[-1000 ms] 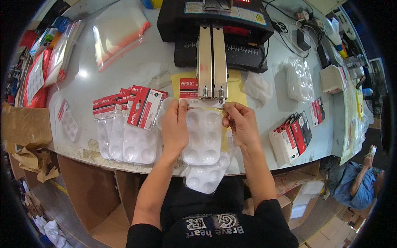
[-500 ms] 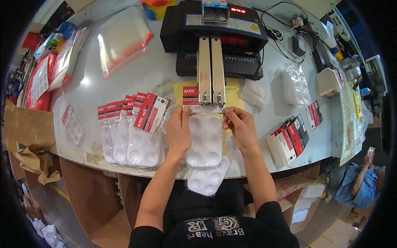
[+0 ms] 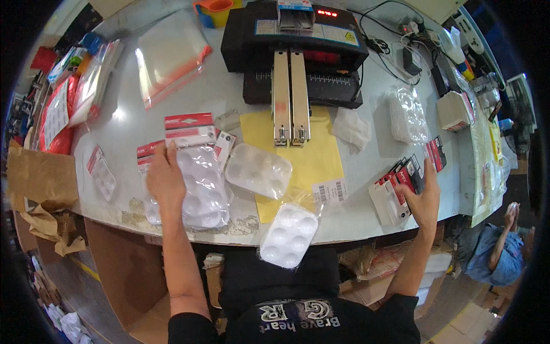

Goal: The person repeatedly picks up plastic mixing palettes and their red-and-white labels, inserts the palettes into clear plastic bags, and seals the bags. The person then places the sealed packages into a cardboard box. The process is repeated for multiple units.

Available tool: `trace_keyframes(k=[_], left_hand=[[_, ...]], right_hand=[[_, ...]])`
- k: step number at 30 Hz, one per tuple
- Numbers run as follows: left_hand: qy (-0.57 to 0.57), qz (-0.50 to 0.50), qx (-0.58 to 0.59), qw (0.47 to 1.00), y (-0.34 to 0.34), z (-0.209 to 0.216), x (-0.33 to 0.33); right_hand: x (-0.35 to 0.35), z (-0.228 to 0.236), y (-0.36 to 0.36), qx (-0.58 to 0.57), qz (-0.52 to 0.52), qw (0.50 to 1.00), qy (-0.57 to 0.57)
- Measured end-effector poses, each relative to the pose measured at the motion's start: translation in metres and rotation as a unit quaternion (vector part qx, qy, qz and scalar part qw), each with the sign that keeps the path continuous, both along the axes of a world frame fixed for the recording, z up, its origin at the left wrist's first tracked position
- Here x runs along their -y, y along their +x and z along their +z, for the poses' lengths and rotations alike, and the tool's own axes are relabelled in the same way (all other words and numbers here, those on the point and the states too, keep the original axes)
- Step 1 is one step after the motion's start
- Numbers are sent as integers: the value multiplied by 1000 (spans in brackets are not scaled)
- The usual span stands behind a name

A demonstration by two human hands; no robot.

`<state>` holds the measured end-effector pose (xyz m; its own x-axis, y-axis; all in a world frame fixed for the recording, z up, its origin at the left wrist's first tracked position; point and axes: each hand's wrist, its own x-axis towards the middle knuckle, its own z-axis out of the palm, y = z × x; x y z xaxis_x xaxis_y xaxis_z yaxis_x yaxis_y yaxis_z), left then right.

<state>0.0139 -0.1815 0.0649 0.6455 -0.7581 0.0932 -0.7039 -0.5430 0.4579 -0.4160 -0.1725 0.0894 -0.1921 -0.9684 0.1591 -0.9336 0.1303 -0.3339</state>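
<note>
My left hand (image 3: 166,180) is closed on a bagged white paint palette (image 3: 197,166) with a red-and-white header card, laying it over other carded palettes (image 3: 150,151) at the left. Over at the right, my right hand (image 3: 423,200) is open, thumb and fingers apart, beside a stack of folded header cards (image 3: 392,198). Whether its fingertips touch the cards I cannot tell. Between my hands, one white palette (image 3: 259,171) lies tilted, partly over a yellow sheet (image 3: 327,143). Another palette (image 3: 289,235) in a clear bag overhangs the table's front edge.
A black electric stapling machine (image 3: 298,40) with two metal arms stands at the back centre. Clear bags (image 3: 169,54) lie at the back left, wrapped palettes (image 3: 408,114) at the right. Cables (image 3: 395,49) run behind. A person in blue (image 3: 495,255) is at the far right.
My left hand has carried the carded palette from under the machine's arms to the left pile. My right hand has let go of it and moved right, opening beside the header cards.
</note>
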Motion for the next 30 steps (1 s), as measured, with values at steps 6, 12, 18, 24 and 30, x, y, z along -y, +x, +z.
trace_keyframes(k=[6,12,18,24,30], left_hand=[[35,-335,-21,941,-98,-27,-51],[-46,-373,-86,923,-124,-51,-74],[-68,-228,-548,802,-113,-17,-81],[-14,-243,-575,781,-112,-7,-84],[-47,-250,-565,784,-112,-5,-80]], right_hand=[[-16,-45,-52,79,48,995,31],[-5,-17,-38,133,23,990,31],[-29,22,53,329,48,943,25],[1,27,125,322,274,880,217],[13,18,132,318,241,885,239]])
